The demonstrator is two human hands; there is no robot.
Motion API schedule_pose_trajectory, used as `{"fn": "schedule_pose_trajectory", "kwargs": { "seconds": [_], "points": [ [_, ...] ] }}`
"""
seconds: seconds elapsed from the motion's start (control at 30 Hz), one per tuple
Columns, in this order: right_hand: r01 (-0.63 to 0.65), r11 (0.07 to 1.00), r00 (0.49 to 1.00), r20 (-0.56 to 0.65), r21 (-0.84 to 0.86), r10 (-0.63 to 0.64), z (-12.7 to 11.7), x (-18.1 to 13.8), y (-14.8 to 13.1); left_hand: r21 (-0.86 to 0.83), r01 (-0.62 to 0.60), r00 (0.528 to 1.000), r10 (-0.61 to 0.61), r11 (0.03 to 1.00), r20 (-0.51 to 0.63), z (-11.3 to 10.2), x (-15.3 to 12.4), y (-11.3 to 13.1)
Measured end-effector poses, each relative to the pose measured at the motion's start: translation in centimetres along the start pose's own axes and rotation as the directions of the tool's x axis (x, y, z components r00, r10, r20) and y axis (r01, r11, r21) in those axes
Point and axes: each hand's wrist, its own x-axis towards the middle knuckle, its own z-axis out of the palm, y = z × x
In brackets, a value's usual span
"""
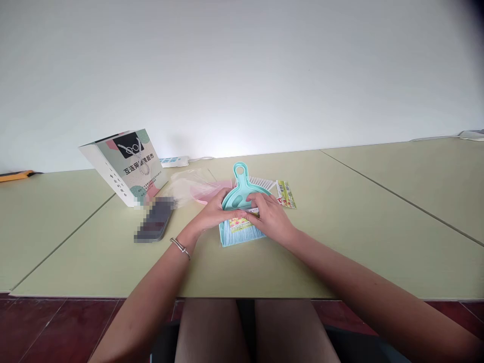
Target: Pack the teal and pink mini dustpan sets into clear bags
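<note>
A turquoise dustpan [242, 191] with a looped handle lies before me, its handle toward the wall. A small brush [245, 237] with pale blue bristles rests in it, wrapped partly by a yellow flowered label [238, 224]. My left hand [217, 212] is closed around the dustpan's left edge, its thumb stretched over the brush at the label. My right hand [270, 214] has curled fingers over the brush's right part, its thumb close to the left thumb. It covers much of the brush head, and its exact grip is partly hidden.
Behind lie a pink dustpan [200, 190], white bristles [262, 183], a label card [286, 194] and crumpled clear plastic [185, 184]. To the left are a phone [157, 219] and a paper bag [132, 161]. A power strip [176, 161] lies by the wall.
</note>
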Motion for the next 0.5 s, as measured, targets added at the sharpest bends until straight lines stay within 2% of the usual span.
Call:
{"fn": "schedule_pose_trajectory", "kwargs": {
  "seconds": [0.13, 0.2, 0.27, 0.3, 0.33, 0.37, 0.4, 0.43, 0.47, 0.5],
  "points": [
    [-0.041, 0.999, 0.999, 0.025, 0.012, 0.040, -0.4, 0.0, 0.1, -0.015, -0.006, 0.999, 0.006, 1.000, 0.036, -0.3, 0.0, -0.2],
    [-0.008, 1.000, 0.999, 0.047, 0.029, 0.007, -1.0, 0.1, 0.1, -0.043, 0.012, 0.999, -0.010, 0.999, 0.052, -0.5, 0.0, -0.3],
    [0.018, 0.999, 0.999, -0.037, 0.047, -0.017, -1.9, 0.2, 0.3, -0.083, 0.033, 0.999, -0.030, 0.996, 0.046, -0.8, 0.1, -0.3],
    [-0.010, 0.998, 0.990, -0.143, 0.062, 0.019, -2.4, 0.2, 0.5, -0.113, 0.043, 0.999, -0.040, 0.993, 0.024, -1.0, 0.1, -0.2],
    [-0.075, 0.992, 0.958, -0.269, 0.098, 0.099, -2.9, 0.3, 0.6, -0.150, 0.049, 0.999, -0.051, 0.987, -0.014, -1.1, 0.1, -0.2],
    [-0.165, 0.972, 0.899, -0.380, 0.168, 0.218, -3.3, 0.4, 0.9, -0.191, 0.047, 0.996, -0.060, 0.980, -0.064, -1.2, 0.1, -0.1],
    [-0.257, 0.927, 0.824, -0.438, 0.275, 0.358, -3.6, 0.5, 1.0, -0.232, 0.037, 0.990, -0.067, 0.972, -0.124, -1.2, 0.2, 0.0],
    [-0.329, 0.851, 0.764, -0.415, 0.409, 0.494, -3.7, 0.6, 1.2, -0.272, 0.021, 0.980, -0.073, 0.962, -0.183, -1.1, 0.3, 0.0],
    [-0.377, 0.746, 0.741, -0.304, 0.549, 0.598, -3.7, 0.7, 1.3, -0.308, 0.003, 0.969, -0.079, 0.952, -0.235, -1.0, 0.4, 0.0],
    [-0.415, 0.613, 0.753, -0.124, 0.673, 0.646, -3.6, 0.8, 1.3, -0.339, -0.018, 0.958, -0.081, 0.941, -0.276, -0.7, 0.5, 0.1]
  ]
}}
